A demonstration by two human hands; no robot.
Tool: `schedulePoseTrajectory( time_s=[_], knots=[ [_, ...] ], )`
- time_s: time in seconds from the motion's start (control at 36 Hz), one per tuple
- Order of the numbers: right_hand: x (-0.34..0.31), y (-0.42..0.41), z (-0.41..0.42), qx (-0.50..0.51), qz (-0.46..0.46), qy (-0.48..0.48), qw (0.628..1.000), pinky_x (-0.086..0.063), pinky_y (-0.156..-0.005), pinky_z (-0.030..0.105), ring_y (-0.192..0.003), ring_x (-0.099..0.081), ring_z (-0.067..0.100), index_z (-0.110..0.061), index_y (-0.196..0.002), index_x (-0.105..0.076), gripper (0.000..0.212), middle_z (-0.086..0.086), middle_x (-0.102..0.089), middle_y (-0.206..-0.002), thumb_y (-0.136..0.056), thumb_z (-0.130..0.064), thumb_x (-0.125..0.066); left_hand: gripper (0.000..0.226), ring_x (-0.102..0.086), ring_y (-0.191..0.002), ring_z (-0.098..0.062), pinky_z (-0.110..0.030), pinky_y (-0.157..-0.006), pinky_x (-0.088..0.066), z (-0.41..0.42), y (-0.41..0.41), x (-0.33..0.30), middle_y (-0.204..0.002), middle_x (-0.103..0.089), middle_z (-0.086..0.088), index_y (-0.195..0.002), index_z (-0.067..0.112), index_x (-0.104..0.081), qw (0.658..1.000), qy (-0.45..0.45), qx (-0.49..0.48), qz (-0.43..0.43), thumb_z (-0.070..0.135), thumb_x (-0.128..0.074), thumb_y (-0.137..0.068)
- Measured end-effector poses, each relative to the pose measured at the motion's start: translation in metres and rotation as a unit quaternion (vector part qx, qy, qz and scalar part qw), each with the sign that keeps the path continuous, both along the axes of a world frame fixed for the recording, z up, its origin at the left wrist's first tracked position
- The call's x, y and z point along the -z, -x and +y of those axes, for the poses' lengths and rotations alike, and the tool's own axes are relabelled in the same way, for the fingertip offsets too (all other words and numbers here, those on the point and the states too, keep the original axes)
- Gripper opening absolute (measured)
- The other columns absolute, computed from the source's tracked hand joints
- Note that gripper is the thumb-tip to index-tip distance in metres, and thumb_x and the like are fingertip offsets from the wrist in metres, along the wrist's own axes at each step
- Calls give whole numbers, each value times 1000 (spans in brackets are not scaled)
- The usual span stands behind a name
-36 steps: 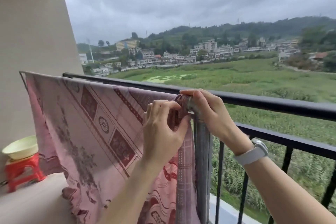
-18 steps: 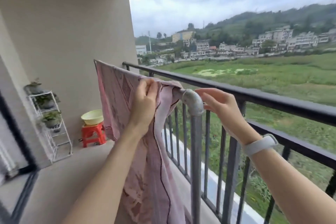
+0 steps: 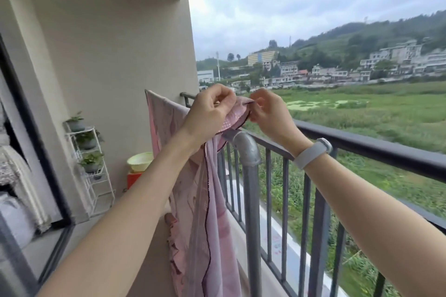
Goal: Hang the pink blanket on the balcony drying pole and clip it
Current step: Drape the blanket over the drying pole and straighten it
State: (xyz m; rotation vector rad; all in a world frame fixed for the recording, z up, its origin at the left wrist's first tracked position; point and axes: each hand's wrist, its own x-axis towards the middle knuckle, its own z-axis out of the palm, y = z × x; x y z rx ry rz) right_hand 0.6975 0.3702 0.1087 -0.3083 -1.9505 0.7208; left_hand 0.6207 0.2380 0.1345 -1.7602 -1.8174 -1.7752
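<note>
The pink patterned blanket [image 3: 200, 212] hangs over the grey metal drying pole [image 3: 246, 144], which bends down at an elbow beside the balcony railing. My left hand [image 3: 207, 111] grips the blanket's top edge just above the elbow. My right hand [image 3: 268, 111] pinches the same lifted edge from the right, close to the left hand. The near corner of the blanket is raised off the pole between both hands. The rest drapes down toward the floor. No clip is visible.
A black balcony railing [image 3: 362, 142] runs along the right. At the far wall stand a white plant shelf [image 3: 91, 164] with potted plants and a pale basin [image 3: 140, 161] on a red stool. A glass door frame [image 3: 36, 152] is at left.
The view has swung left and back. My right hand has left the pole's elbow and now pinches the blanket edge; both hands have lifted that edge above the pole.
</note>
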Motion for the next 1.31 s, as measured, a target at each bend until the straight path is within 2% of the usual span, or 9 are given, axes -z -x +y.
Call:
schedulePoseTrajectory(
  time_s=[0.31, 0.53, 0.64, 0.75, 0.92, 1.0, 1.14, 1.22, 1.31],
  knots=[
    [-9, -18, 18, -38, 55, -102, 993, -36, -54, 5, -58, -49, -11, 0, -100, -51, 12, -13, -48, -72, -94, 1, -41, 32, -44, -68, -6, -21, -63, -36, -1, 26, -9, -78, -47, 10, -97, 23, -55, 979, 82, -122, 138, 22, -75, -73],
    [46, -44, 32, 6, 42, -141, 989, -37, -69, 3, -74, -47, -1, 0, -95, -59, 14, 1, -56, -87, -90, -5, -46, 16, -60, -90, -15, -20, -83, -45, -7, 10, 10, -98, -68, -3, -99, 11, -67, 993, 74, -33, 83, 20, -57, -90],
    [69, -44, 20, -60, -16, -17, 998, -34, -52, 10, -53, -47, -3, -8, -90, -60, 14, -6, -55, -70, -93, -10, -46, 25, -56, -109, -12, -23, -97, -41, -10, 12, 39, -107, -64, 0, -109, 15, -65, 993, 104, 12, 53, 23, -45, -96],
    [43, -48, 10, -101, -28, 77, 992, -47, -76, 23, -76, -61, 4, -15, -76, -69, 36, -7, -69, -80, -95, -31, -44, 26, -34, -130, 1, -15, -109, -23, -12, 18, 51, -120, -54, 21, -112, 30, -59, 990, 105, 98, -5, 21, -41, -97],
    [-16, -20, -30, 10, -97, -46, 994, -45, -87, 27, -98, -62, 15, -15, -110, -61, 28, 5, -68, -105, -96, -29, -42, 27, -55, -112, 1, -21, -99, -41, -16, 46, 54, -116, -63, 9, -114, 19, -62, 976, 1, 139, -169, 15, -43, -96],
    [-37, 12, -57, 88, -183, -153, 967, -38, -91, 26, -113, -55, 20, -17, -123, -56, 34, 3, -60, -124, -97, -30, -39, 27, -55, -104, 0, -21, -97, -44, -20, 80, 57, -114, -59, 8, -120, 14, -58, 987, -30, 43, -153, 12, -44, -97],
    [-32, 91, -92, 163, -388, -250, 872, -48, -88, 41, -108, -55, 29, -22, -124, -48, 33, 7, -57, -120, -97, -32, -32, 41, -45, -126, -19, -39, -105, -38, -18, 162, 77, -137, -46, -4, -135, 21, -42, 987, 138, -14, -84, 26, -47, -95],
    [-5, 139, -90, 237, -498, -257, 794, -30, -102, 55, -129, -34, 33, -22, -139, -29, 49, 7, -35, -143, -93, -38, -34, 44, -40, -130, -23, -38, -108, -34, -22, 203, 90, -143, -41, -7, -137, 17, -40, 984, 160, -56, -47, 23, -47, -95],
    [20, 175, -94, 296, -465, -288, 783, -10, -110, 60, -140, -13, 31, -18, -144, -19, 57, 7, -17, -153, -94, -40, -35, 45, -34, -133, -21, -32, -108, -28, -43, 243, 101, -146, -36, -4, -140, 19, -37, 983, 158, -93, 3, 24, -45, -95]
  ],
)
